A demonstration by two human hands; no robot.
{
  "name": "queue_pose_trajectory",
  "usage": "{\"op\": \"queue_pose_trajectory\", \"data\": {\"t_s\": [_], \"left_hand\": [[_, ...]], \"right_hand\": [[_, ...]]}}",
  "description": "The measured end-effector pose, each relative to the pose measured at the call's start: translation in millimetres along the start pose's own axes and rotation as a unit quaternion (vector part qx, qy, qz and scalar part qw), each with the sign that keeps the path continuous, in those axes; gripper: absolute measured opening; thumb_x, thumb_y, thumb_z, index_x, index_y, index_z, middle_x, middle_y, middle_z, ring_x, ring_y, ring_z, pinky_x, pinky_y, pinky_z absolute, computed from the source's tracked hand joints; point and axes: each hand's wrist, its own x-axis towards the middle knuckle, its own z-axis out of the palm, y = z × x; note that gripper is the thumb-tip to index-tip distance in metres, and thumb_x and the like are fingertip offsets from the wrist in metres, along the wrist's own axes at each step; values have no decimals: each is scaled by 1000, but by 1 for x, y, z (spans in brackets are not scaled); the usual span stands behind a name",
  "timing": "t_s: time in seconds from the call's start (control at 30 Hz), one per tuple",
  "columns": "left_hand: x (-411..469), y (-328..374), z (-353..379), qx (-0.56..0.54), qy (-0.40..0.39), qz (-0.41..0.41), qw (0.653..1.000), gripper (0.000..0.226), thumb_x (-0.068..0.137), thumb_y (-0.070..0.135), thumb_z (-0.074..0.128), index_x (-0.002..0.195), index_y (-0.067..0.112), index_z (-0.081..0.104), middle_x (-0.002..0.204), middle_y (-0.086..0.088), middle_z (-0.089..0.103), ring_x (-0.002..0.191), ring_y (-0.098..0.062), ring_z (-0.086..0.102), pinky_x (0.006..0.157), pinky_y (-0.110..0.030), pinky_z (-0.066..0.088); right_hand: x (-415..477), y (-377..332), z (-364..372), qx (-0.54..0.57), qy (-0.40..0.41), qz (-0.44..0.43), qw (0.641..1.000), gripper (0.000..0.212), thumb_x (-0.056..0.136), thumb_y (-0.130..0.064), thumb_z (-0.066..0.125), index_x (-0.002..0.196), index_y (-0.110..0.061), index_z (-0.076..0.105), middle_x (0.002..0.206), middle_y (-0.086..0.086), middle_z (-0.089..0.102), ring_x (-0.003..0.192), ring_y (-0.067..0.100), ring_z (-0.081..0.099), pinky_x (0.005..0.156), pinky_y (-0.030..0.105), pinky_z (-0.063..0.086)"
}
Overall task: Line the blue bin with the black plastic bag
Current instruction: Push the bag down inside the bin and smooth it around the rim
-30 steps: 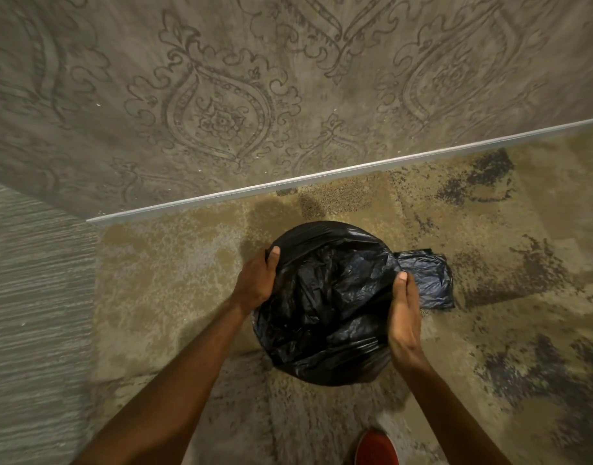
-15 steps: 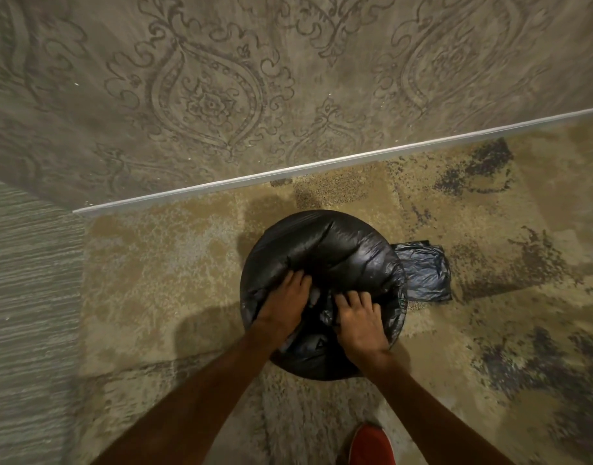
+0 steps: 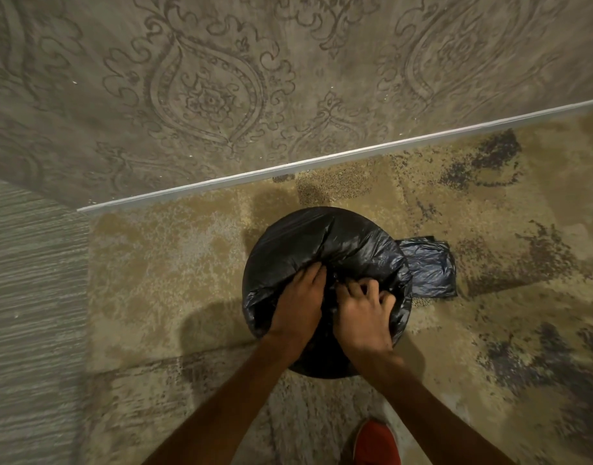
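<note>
The black plastic bag [image 3: 325, 239] is draped over the whole round top of the bin, so none of the blue bin shows. It stands on the carpet close to the wall. My left hand [image 3: 298, 303] lies on the bag's middle with its fingers pushed down into the plastic. Beside it, my right hand [image 3: 362, 313] has its fingers curled, pinching folds of the same bag near the centre. The two hands nearly touch.
A folded dark blue-black plastic bag [image 3: 429, 266] lies on the carpet just right of the bin. The patterned wall and its pale skirting strip [image 3: 321, 161] run behind. A red shoe [image 3: 377, 443] is at the bottom edge.
One second ago my hands held the bag at the bin's left and right sides. They have come to the middle and now press and gather the plastic there; the right fingers have curled.
</note>
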Motion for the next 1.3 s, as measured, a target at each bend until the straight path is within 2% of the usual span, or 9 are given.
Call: {"op": "queue_pose_trajectory", "data": {"t_s": [0.07, 0.17, 0.27, 0.37, 0.53, 0.73, 0.97, 1.13, 1.3], "left_hand": [[-14, 16, -2, 23, 43, -23, 999, 45, 92, 12, 51, 137, 11, 51, 140, -9, 52, 131, -27, 47, 108, -39, 41], [-26, 25, 1, 68, -7, -111, 991, 37, 96, 18, 47, 132, 14, 53, 133, -7, 55, 125, -27, 48, 105, -40, 39], [-35, 26, 7, 76, -42, -152, 984, 34, 93, 22, 49, 126, 14, 58, 127, -6, 60, 121, -27, 51, 108, -42, 34], [-48, 24, 17, 81, -9, -137, 987, 47, 77, 31, 73, 121, 15, 64, 123, -5, 64, 120, -27, 57, 109, -47, 39], [-61, 8, 34, 51, -15, -104, 993, 77, 85, 36, 63, 151, 22, 28, 157, -1, 30, 148, -24, 20, 122, -49, 4], [-65, 3, 41, 24, 22, -76, 997, 67, 74, 46, 71, 134, 22, 54, 142, 1, 52, 139, -23, 40, 119, -52, 21], [-69, 6, 43, -10, 38, -82, 996, 69, 76, 45, 69, 139, 25, 50, 145, 3, 49, 142, -21, 36, 120, -51, 16], [-72, 10, 44, -24, 34, -96, 995, 65, 85, 39, 60, 146, 26, 41, 154, 4, 39, 145, -19, 30, 122, -48, 12], [-71, 12, 40, -37, 8, -113, 993, 63, 93, 35, 51, 151, 32, 26, 160, 8, 23, 148, -14, 17, 122, -44, 5]], "right_hand": [[5, -3, -7, 61, 77, -39, 994, 26, 87, -10, 59, 110, -15, 69, 116, 4, 64, 107, 28, 47, 84, 42, 36], [26, -5, -5, 162, -34, -78, 983, 22, 94, -10, 51, 96, -10, 73, 106, 9, 66, 99, 29, 60, 82, 37, 50], [47, -8, 14, 154, -164, -84, 971, 26, 95, -16, 46, 108, -14, 69, 112, 14, 68, 103, 35, 65, 87, 38, 53], [61, -10, 37, 93, -210, -59, 971, 33, 98, -18, 44, 126, -12, 61, 126, 21, 61, 116, 42, 58, 96, 42, 48], [73, -10, 64, 1, -206, -58, 977, 37, 103, -12, 37, 135, -6, 54, 141, 18, 51, 129, 36, 50, 108, 44, 42], [91, -14, 81, -47, -228, -62, 970, 36, 101, -18, 42, 136, -10, 49, 138, 15, 56, 129, 33, 52, 109, 46, 35], [103, -20, 96, -23, -186, -36, 982, 38, 105, -24, 35, 138, -9, 47, 140, 15, 54, 127, 32, 54, 106, 40, 41], [101, -16, 108, -33, -145, -59, 987, 51, 103, -40, 33, 148, -16, 37, 156, 13, 36, 143, 33, 33, 121, 45, 19], [95, -8, 114, -24, -209, -55, 976, 50, 102, -42, 36, 147, -22, 39, 157, 8, 38, 145, 30, 31, 118, 49, 19]]}}
